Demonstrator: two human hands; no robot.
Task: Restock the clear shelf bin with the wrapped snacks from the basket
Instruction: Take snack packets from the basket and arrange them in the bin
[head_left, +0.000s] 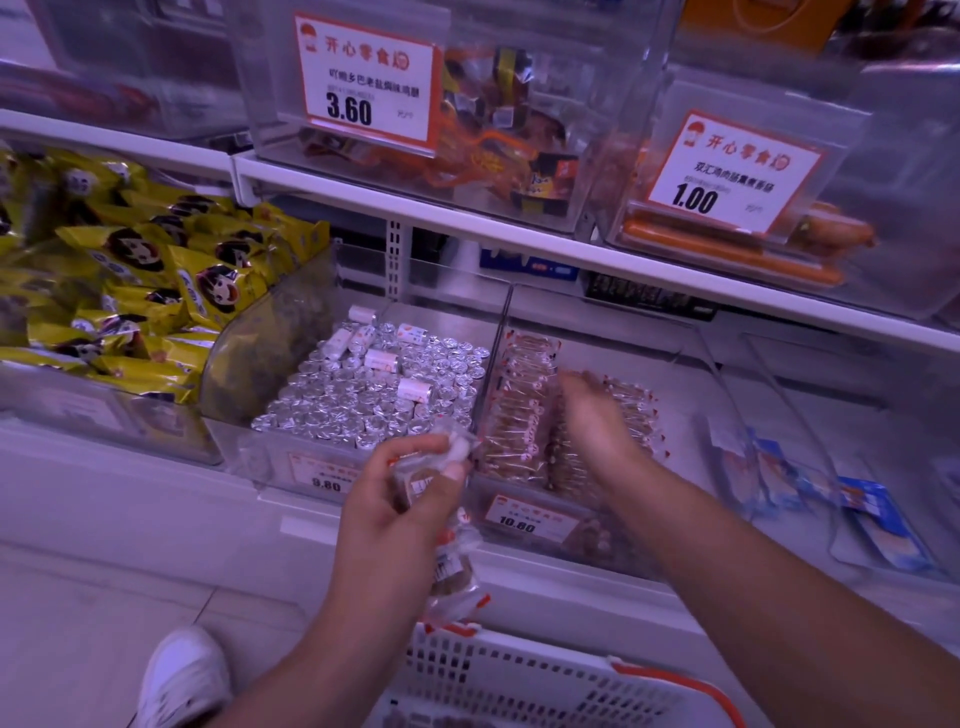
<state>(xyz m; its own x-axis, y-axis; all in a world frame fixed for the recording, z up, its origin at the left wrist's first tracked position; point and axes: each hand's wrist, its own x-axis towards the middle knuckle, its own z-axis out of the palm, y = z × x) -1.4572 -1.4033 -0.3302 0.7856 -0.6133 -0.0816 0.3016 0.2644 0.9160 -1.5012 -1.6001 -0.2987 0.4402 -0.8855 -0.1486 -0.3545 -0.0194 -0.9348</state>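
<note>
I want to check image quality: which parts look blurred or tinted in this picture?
Head view: purple tint overall; the right hand over the clear shelf bin is motion-blurred; wrapped snacks held by the left hand are soft; shelf edges bend from wide-angle distortion.

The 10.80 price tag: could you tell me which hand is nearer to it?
Left. The left hand holds snacks just beside the tag; the right hand is farther back, over the bin.

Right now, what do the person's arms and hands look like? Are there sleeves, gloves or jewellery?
Both forearms are bare; no sleeve shows on either. The left hand and the right hand wear no gloves, and no ring, watch or bracelet is visible. The right hand is motion-blurred, so fine details cannot be checked.
</note>
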